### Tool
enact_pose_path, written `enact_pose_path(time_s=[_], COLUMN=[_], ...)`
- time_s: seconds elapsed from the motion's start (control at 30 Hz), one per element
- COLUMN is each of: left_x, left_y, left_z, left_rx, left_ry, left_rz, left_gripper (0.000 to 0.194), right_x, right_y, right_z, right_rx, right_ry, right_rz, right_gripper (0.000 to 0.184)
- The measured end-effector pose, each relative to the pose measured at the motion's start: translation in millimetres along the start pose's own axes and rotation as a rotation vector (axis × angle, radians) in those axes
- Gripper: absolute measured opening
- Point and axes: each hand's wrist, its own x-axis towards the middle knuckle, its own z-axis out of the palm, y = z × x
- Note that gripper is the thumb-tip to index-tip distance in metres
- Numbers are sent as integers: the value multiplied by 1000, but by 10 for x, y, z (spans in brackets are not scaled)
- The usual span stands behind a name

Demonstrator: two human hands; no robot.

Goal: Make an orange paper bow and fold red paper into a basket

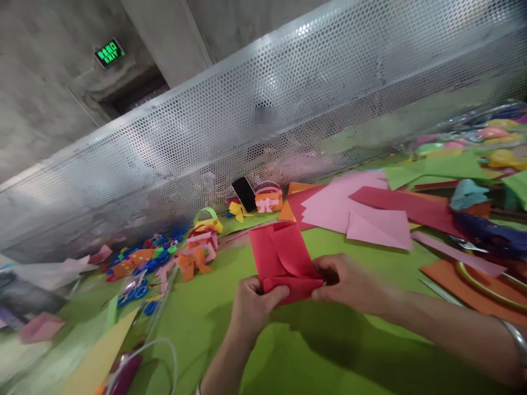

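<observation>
A folded piece of red paper [284, 252] is held up between both hands over the green tabletop [197, 323]. It has overlapping flaps and a folded strip along its lower edge. My left hand [253, 307] grips the lower left corner, thumb lying across the front of the bottom fold. At the lower right corner, my right hand [348, 282] pinches the edge between thumb and fingers. Fingers behind the paper are hidden from view.
Pink paper sheets [341, 200] and a red sheet [407, 206] lie behind right. Scissors [489, 269] rest at far right. A phone [244, 193] leans beside a small orange paper basket [268, 198]. Blue-handled items [138, 291] and a white cable [164, 341] are left. A perforated metal panel [197, 126] stands behind.
</observation>
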Motion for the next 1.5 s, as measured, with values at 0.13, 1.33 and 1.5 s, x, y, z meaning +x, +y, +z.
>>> enact_pose_path(time_s=[0.13,1.33,1.5], left_x=[-36,-82,-105], left_y=[-14,-245,-199], left_z=[33,248,230], left_rx=[-105,-251,-436], left_ry=[-68,-104,-170], left_rz=[-20,19,15], left_gripper=[42,47,40], right_x=[-6,-25,3], right_y=[15,77,87], right_z=[-17,61,28], right_rx=[-14,-163,-85], right_ry=[7,308,355], right_rz=[10,-227,-210], right_gripper=[16,13,49])
